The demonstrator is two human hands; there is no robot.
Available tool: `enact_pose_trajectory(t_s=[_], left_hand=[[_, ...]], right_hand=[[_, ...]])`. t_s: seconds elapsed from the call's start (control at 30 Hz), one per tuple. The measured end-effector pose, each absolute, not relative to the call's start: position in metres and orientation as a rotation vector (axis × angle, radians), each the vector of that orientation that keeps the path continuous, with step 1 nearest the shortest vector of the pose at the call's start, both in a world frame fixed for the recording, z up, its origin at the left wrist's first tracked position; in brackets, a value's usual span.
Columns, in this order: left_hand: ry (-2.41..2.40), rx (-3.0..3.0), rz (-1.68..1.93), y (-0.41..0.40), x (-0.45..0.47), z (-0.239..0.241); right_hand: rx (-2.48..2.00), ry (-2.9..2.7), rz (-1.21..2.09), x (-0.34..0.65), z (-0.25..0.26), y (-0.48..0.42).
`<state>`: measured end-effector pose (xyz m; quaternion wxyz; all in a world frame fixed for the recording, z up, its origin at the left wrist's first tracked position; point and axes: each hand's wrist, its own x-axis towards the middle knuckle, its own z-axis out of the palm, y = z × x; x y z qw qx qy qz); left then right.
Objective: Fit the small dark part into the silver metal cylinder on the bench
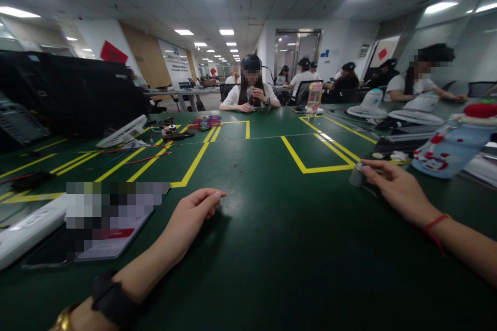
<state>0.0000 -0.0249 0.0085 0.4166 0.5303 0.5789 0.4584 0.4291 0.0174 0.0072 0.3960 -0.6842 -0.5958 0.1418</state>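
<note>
My right hand (396, 189), a red string round its wrist, pinches a small grey cylinder (356, 176) with a lighter top. It is at the right, close to the corner of a yellow tape outline (330, 169); whether it touches the green table (248, 264) I cannot tell. Left of centre, my left hand (196, 209) is closed, with thumb and fingertips together just over the table. Something tiny may glint under those fingertips, too small to name. Beside my left forearm lies a phone-like flat slab (112, 248), partly blurred out.
A white power strip (31, 230) lies at the left. Coloured wires (205, 123) and a white fan (123, 132) are further back. At the right stand a light-blue bottle (452, 145) and white fans (417, 110). Across the table sits a person (236, 95) near a pink-lidded bottle (313, 97).
</note>
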Motion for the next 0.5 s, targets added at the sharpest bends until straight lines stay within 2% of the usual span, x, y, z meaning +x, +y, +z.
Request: enact_pose_trajectory(t_s=[0.27, 0.5], left_hand=[[1.466, 1.339, 1.13, -0.025, -0.001, 0.008], [1.454, 1.327, 1.119, -0.022, -0.003, 0.004]], right_hand=[[-1.429, -1.124, 0.793, 0.434, -0.001, 0.039], [-1.53, -1.358, 0.447, 0.437, -0.009, 0.039]])
